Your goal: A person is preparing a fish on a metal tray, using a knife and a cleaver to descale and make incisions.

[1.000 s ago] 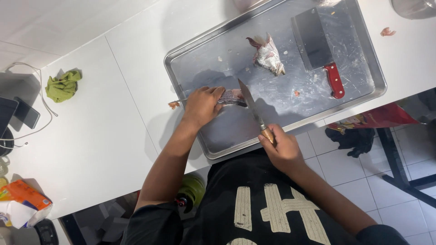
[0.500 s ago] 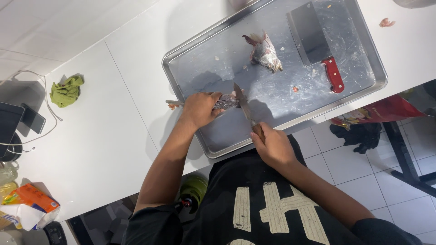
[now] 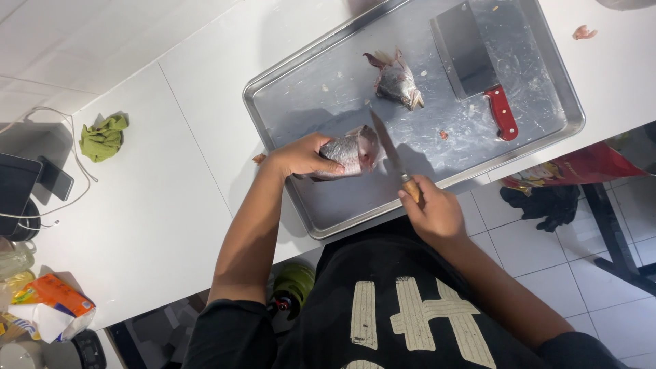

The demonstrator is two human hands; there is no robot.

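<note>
Since half a second ago I see the fish piece (image 3: 350, 153) more plainly: my left hand (image 3: 301, 156) has slid back along it, so its cut end now shows bare, where before the fingers covered most of it. That left grip is closed over the fish's back, pressing it to the metal tray (image 3: 328, 205) near the tray's front-left part. My right hand (image 3: 432, 210) keeps a tight grip on the wooden handle of the knife (image 3: 387, 149), and the blade now stands up and away from the hand, its flat just right of the cut end, touching or very nearly so; I cannot tell which. Beyond the knife tip lies a second fish piece (image 3: 396, 80) with its tail fin, well apart from the held one. Further right of my right grip rests a cleaver (image 3: 471, 55) with a red handle, flat on the tray. Left of my left grip, on the white table (image 3: 150, 191), sits a crumpled green cloth (image 3: 104, 137), and nearer me an orange packet (image 3: 51, 292). Nothing lies between the knife and the fish.
</note>
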